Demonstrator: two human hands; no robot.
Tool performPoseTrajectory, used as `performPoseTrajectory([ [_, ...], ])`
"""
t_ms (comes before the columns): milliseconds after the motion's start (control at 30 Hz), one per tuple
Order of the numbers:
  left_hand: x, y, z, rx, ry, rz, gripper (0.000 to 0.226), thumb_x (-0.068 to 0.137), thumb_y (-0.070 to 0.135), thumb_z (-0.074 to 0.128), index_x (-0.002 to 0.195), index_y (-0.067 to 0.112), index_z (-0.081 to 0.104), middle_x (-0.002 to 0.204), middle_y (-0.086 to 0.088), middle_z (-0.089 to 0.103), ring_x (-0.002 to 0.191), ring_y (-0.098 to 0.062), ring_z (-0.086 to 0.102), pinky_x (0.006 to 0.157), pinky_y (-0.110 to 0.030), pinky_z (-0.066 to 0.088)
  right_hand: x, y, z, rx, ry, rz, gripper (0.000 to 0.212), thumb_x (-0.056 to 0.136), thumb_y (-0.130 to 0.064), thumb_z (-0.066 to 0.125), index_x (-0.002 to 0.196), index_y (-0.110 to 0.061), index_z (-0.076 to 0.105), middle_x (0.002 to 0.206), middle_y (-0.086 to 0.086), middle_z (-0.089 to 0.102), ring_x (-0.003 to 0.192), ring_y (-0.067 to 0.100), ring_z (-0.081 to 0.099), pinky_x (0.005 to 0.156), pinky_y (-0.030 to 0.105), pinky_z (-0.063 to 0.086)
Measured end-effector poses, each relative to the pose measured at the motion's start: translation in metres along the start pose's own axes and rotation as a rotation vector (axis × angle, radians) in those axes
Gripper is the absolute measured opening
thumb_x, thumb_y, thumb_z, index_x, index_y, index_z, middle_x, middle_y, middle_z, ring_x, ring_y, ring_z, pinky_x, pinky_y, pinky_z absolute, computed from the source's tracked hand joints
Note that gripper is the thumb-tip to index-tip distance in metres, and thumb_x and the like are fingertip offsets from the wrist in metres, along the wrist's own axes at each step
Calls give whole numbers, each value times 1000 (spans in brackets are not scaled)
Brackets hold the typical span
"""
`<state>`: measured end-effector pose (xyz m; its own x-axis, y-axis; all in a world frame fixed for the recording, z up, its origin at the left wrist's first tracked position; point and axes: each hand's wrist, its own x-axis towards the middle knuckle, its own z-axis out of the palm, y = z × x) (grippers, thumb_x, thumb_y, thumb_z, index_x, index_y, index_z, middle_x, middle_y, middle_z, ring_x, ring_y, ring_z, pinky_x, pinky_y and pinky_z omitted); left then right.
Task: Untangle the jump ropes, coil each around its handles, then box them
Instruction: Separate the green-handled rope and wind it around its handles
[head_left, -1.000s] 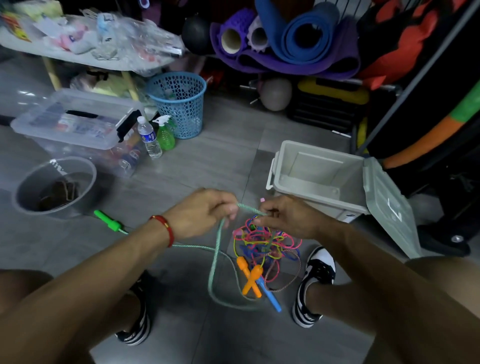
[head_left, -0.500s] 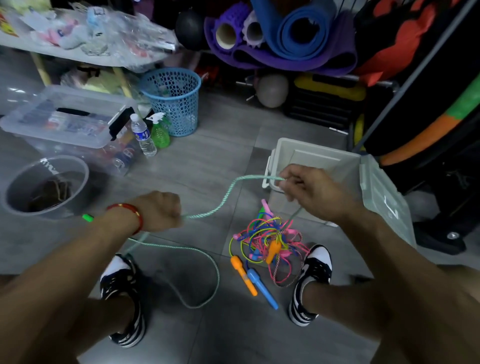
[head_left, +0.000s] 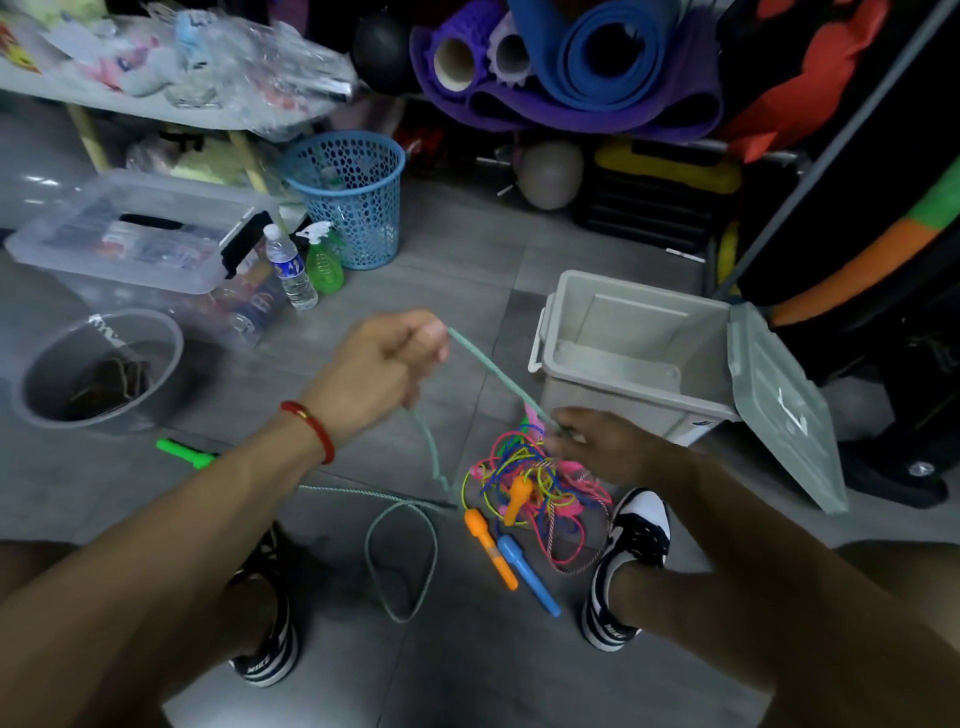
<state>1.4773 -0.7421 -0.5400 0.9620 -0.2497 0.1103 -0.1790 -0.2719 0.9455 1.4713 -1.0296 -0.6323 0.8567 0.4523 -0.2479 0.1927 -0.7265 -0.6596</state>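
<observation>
Mint-green rope (head_left: 498, 375) runs taut between both hands at frame centre: left hand (head_left: 384, 370) fisted round it, right hand (head_left: 597, 444) pinching it just above the tangle. Slack loops on the floor at lower centre; its green handle (head_left: 184, 453) lies at left, beside the left forearm. Judged early: one rope partly drawn free, nothing coiled. Tangle of coloured ropes (head_left: 530, 483) sits by the right shoe, orange handle (head_left: 488, 545) and blue handle (head_left: 527, 571) sticking out toward the viewer. Grey box (head_left: 631, 358) just beyond, lid open, nothing seen inside. Farther: clear bowl (head_left: 98, 369), water bottle (head_left: 288, 267), blue basket (head_left: 348, 197), rolled mats (head_left: 571, 62). No obstruction seen between tangle and box.
</observation>
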Motion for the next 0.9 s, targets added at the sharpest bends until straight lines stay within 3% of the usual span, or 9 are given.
performPoseTrajectory([
  [133, 0, -12, -31, 307, 189, -205, 29, 99, 22, 51, 74, 12, 62, 59, -4, 50, 51, -21, 45, 57, -36, 46, 0, 24, -22, 272, 1, 31, 17, 94, -8, 62, 78, -2, 65, 75, 0, 66, 71, 1, 59, 76, 23, 47],
  [200, -3, -28, -44, 469, 41, -458, 19, 93, 18, 57, 80, 14, 70, 71, -8, 63, 56, -22, 53, 68, -33, 49, -1, 6, -42, 247, 133, 21, 22, 95, -8, 64, 79, 7, 69, 75, 7, 72, 72, 11, 64, 73, 29, 51],
  [267, -11, -35, -43, 759, -152, -565, 21, 84, 34, 64, 102, 23, 69, 101, -2, 72, 88, -20, 66, 89, -26, 48, -2, -19, -54, 183, 226, -63, 22, 97, -14, 64, 86, 4, 72, 71, 8, 71, 68, 24, 63, 72, 38, 51],
  [333, -17, -34, -27, 802, -268, -473, 51, 87, 36, 70, 134, 27, 54, 131, 3, 61, 121, -19, 58, 99, -20, 39, -9, -47, -60, 120, 255, -162, 18, 97, -21, 64, 89, -8, 74, 67, 5, 66, 64, 24, 61, 68, 37, 50],
  [433, -21, -15, 20, 387, -318, -171, 70, 89, 30, 73, 150, 27, 39, 147, 10, 47, 131, -10, 50, 101, -17, 42, -17, -82, -56, 36, 216, -245, 20, 98, -28, 63, 79, -34, 67, 62, -8, 57, 58, 7, 50, 60, 24, 43],
  [533, -17, -8, 51, 175, -411, -59, 33, 96, 29, 65, 127, 19, 59, 112, 3, 71, 103, -7, 66, 86, -18, 50, -20, -96, -46, -61, 206, -263, 12, 99, -28, 61, 92, -27, 71, 67, -12, 59, 65, 5, 55, 62, 16, 40],
  [633, -14, -6, 49, 348, -316, 1, 20, 102, 31, 54, 92, 19, 67, 65, -3, 69, 57, -8, 62, 61, -25, 45, -19, -86, -36, -109, 191, -242, 19, 99, -34, 61, 88, -19, 67, 66, -5, 55, 66, 10, 51, 61, 21, 39],
  [733, -10, 2, 40, 499, -159, 145, 25, 99, 36, 51, 81, 25, 63, 61, -3, 65, 53, -8, 57, 57, -22, 41, -11, -55, -24, -80, 139, -194, 27, 98, -34, 62, 80, -13, 61, 72, 4, 57, 71, 18, 52, 68, 32, 43],
  [900, 2, 21, 14, 78, 233, 144, 26, 101, 24, 49, 81, 16, 63, 55, -11, 59, 48, -10, 54, 53, -21, 42, -17, 14, -3, -70, 23, -2, 46, 87, -53, 47, 85, -11, 67, 79, 6, 68, 78, 25, 65, 79, 46, 51],
])
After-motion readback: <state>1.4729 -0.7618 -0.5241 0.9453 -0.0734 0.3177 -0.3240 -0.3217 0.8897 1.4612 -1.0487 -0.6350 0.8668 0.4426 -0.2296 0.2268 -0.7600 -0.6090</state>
